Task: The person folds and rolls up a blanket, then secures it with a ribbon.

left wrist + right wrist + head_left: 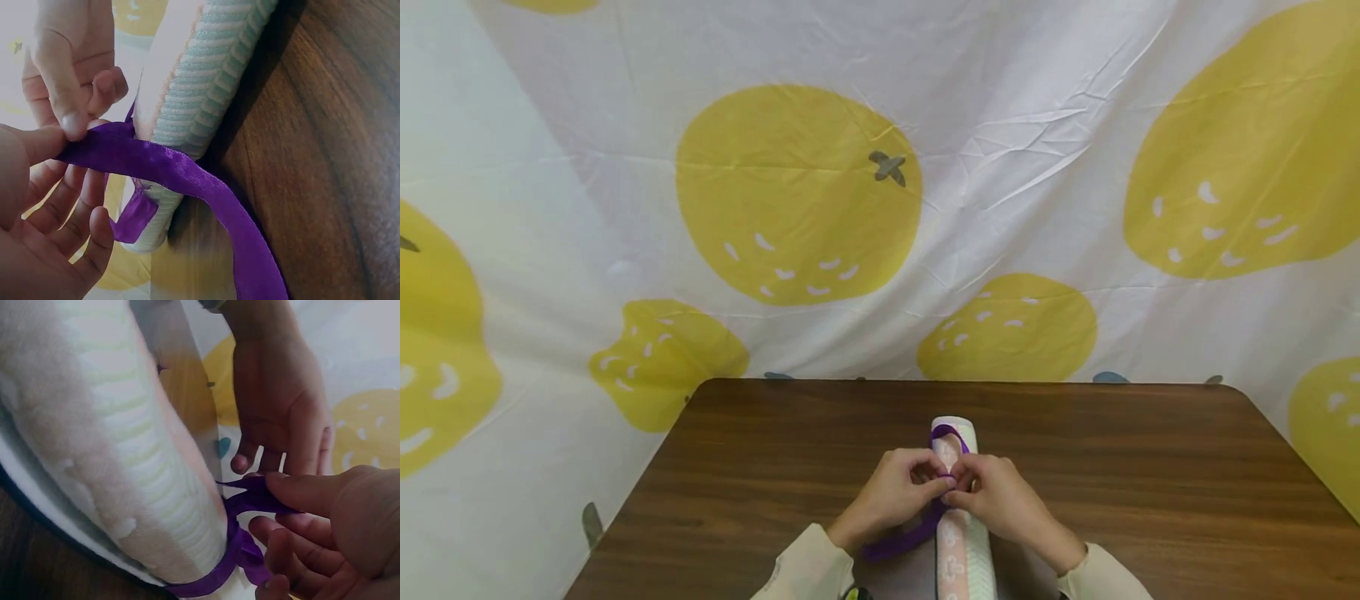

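Observation:
A rolled-up patterned cloth (966, 562), pale green, white and pink, lies lengthwise on the table. Around it, towards its far end, passes a purple ribbon (187, 169); in the right wrist view the ribbon (206, 584) crosses itself beside the roll. My left hand (895, 487) pinches the ribbon between thumb and fingers, and a long tail hangs left of the roll. Close against it, my right hand (1000, 496) also pinches ribbon, thumb on top. The fingertips of both hands meet above the roll. Fingers partly hide where the ribbon strands cross.
The brown wood-grain table (1112, 467) extends to both sides of the roll. Behind it hangs a white curtain (1015, 167) printed with yellow fruit, which meets the table's back edge. Pale sleeves (812, 567) cover the forearms.

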Demonstrator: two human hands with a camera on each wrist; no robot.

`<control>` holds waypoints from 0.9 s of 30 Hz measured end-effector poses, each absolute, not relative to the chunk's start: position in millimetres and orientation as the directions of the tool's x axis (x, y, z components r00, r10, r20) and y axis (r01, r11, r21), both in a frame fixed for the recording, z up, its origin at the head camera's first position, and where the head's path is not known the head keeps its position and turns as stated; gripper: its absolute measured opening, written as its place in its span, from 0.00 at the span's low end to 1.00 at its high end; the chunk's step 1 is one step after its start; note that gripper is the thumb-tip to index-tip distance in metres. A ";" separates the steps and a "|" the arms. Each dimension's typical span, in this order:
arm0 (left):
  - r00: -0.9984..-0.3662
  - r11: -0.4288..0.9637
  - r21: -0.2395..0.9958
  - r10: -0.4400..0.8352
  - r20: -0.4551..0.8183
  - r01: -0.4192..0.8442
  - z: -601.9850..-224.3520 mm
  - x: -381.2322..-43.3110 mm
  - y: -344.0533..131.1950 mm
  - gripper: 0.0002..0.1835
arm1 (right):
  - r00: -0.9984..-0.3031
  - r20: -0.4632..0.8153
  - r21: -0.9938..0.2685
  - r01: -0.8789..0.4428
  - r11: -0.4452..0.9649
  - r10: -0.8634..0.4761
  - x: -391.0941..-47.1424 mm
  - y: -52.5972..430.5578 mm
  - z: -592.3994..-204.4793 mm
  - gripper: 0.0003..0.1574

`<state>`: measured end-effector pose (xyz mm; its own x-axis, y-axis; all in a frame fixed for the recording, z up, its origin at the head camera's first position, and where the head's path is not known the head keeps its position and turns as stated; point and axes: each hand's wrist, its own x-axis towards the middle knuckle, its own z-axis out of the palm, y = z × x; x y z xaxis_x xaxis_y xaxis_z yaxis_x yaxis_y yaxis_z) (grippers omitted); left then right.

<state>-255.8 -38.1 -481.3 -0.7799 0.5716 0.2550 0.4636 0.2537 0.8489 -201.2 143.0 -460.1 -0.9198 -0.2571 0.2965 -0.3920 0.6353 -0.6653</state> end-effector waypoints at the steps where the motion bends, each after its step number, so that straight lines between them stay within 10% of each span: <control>1: -0.779 0.254 0.849 0.573 0.253 0.463 -480.7 -255.7 -38.0 0.04 | -0.919 0.306 -0.658 -0.393 0.642 -0.249 -201.2 142.1 -460.3 0.09; 13: -0.762 0.270 0.832 0.598 0.249 0.484 -474.6 -262.1 -43.2 0.07 | -0.912 0.354 -0.648 -0.398 0.650 -0.206 -201.4 138.8 -464.2 0.09; 27: -0.886 0.391 0.843 0.421 0.192 0.368 -479.4 -283.0 -43.8 0.05 | -0.916 0.342 -0.666 -0.393 0.634 -0.209 -199.2 141.1 -466.6 0.11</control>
